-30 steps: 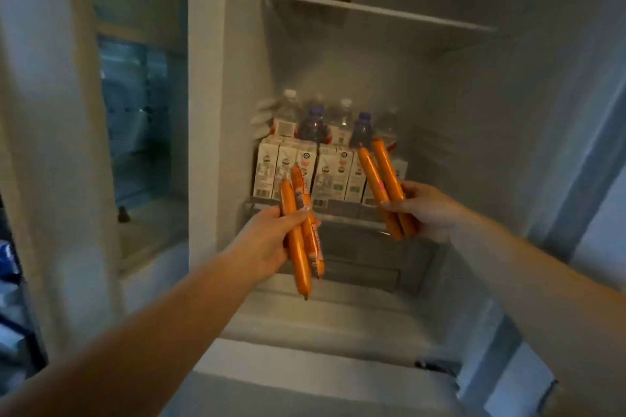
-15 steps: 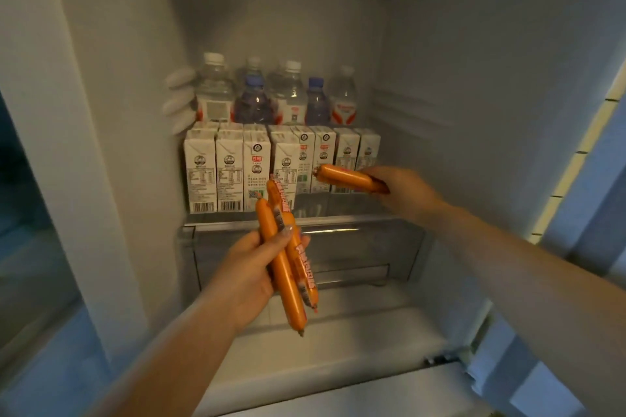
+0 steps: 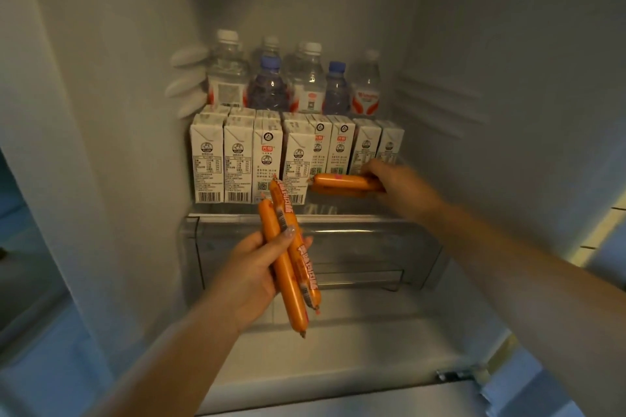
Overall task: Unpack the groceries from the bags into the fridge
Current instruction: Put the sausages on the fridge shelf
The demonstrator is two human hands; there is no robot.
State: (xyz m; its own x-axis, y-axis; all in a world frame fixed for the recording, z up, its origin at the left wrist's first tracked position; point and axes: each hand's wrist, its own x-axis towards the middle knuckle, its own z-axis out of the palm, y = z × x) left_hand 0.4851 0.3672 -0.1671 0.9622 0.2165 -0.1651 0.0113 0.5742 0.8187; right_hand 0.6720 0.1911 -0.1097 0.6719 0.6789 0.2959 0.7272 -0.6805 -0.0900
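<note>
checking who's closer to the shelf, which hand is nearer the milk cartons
Right. The right hand holds sausages just in front of the milk cartons, at their right end. The left hand holds its sausages lower, out before the drawer.

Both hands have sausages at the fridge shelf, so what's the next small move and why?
Probably lower the right hand and lay its sausages on the shelf: they are level, just above the bare strip before the milk cartons.
</note>
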